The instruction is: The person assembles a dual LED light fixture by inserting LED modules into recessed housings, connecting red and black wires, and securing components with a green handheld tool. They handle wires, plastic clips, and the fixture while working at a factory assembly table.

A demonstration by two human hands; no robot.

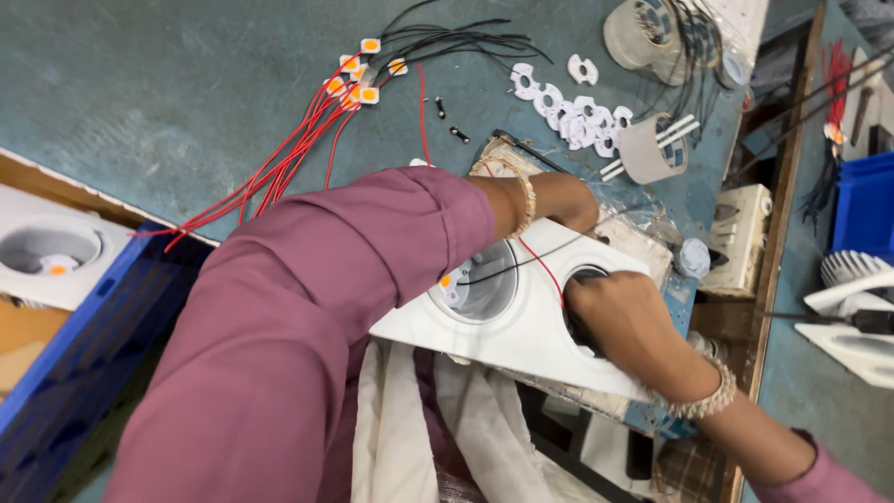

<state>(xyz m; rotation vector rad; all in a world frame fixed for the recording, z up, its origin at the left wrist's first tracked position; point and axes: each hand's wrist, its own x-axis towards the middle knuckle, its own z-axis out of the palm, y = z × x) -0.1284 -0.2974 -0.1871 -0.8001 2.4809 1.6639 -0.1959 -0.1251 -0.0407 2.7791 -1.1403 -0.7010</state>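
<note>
A white flat light housing (521,321) with two round openings lies tilted over the bench edge. My left hand (570,200), reaching out of a purple sleeve, holds the housing's far edge. My right hand (626,321) is curled over the right opening, with its fingers closed on a dark part (575,328) inside; most of that part is hidden. In the left opening sits a small chip with an orange centre (451,280). A red wire (542,265) and a black wire run across the housing between the openings.
A bundle of red and black wires with orange-centred chips (358,79) lies on the teal bench. Beside it are white plastic clips (577,116), two black screws (449,121) and white reflector cups (652,149). Another white housing (47,251) rests by a blue crate (84,335). White cloth (419,428) hangs below.
</note>
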